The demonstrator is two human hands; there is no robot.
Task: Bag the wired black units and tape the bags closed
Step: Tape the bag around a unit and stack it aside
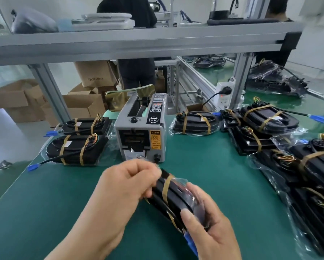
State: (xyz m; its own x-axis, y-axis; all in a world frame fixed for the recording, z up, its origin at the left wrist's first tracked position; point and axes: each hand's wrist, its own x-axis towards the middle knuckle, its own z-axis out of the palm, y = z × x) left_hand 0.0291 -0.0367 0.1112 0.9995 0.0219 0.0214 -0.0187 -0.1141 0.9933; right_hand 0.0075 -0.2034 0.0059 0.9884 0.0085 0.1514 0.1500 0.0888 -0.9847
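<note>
The black unit (169,196), strapped with tan bands and sitting inside a clear bag (190,194), is held between both hands just above the green mat (45,203), at the near middle of the table. It lies on a slant, its far end at the left hand and its near end in the right hand.

The left hand (127,182) has its fingers curled in tight, with the fingertips pinching at the far end of the bag. This part is blurred, so it may be loose bag film or a bit of tape that they grip. The right hand (211,228) wraps round the near end of the unit, thumb (190,216) pressed flat on top over the film and the other fingers curled beneath. A blue connector (191,243) sticks out under this hand.

Just beyond the left hand stands a grey tape dispenser (140,128). Left of it lie two bagged units (76,149), one nearer and one farther. Another bagged unit (194,122) lies to the dispenser's right. A heap of black units (281,139), some of them in bags, fills the right side of the table. A white power strip (224,94) hangs on the frame post at the far right.
</note>
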